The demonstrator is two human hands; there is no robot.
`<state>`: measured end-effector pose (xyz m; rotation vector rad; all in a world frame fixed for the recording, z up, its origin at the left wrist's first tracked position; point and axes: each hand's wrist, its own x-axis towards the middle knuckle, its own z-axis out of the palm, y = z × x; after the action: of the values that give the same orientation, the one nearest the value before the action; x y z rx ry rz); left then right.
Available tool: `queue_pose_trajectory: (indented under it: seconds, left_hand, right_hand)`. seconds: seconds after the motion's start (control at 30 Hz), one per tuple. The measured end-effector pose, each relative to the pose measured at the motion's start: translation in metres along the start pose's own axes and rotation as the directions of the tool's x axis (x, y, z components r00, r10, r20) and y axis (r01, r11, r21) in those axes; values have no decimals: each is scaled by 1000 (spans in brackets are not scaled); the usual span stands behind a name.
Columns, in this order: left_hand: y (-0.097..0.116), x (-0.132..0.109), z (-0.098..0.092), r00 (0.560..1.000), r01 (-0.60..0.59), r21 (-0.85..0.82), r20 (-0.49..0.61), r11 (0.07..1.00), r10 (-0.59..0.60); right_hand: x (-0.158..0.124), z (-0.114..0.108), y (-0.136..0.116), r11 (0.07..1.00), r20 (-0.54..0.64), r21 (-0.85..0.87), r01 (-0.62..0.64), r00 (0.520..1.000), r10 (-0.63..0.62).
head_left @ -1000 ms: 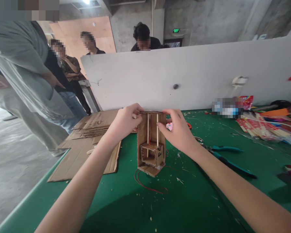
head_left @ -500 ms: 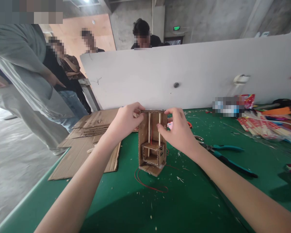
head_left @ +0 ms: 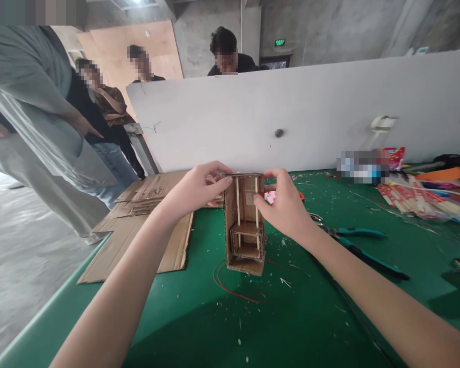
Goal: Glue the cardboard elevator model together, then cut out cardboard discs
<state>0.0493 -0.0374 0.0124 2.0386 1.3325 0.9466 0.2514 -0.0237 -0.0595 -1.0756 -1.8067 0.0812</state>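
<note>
Left hand (head_left: 193,190) and right hand (head_left: 285,207) pinching top of cardboard model (head_left: 245,225); hard squeeze likely buckles walls, dislodges wooden sticks (head_left: 238,209).

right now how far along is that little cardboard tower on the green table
Done: the small brown cardboard tower stands upright, with two pale wooden sticks and a little cardboard box inside. In hand: the left hand and right hand each pinch its top corners. Left: the thin red wire lies loose on the green table; where it connects can't be seen.
</note>
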Motion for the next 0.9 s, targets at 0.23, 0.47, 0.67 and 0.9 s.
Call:
queue_pose_trajectory:
  seconds: [0.23,0.47,0.67,0.9]
  left_hand:
    - [-24,5,-6,974,-11,-290,214,957,76]
    - [-38,7,1,973,78,-395,231,915,16]
    - [-50,11,5,963,47,-410,262,911,69]
    - [-57,15,13,947,19,-499,286,866,144]
  right_hand:
    - [0,-1,1,997,36,78,-29,999,26]
    - [6,-3,1,967,134,202,-153,983,128]
    - [7,-9,-5,959,210,213,-188,967,144]
    - [7,-10,-5,942,243,249,-226,956,165]
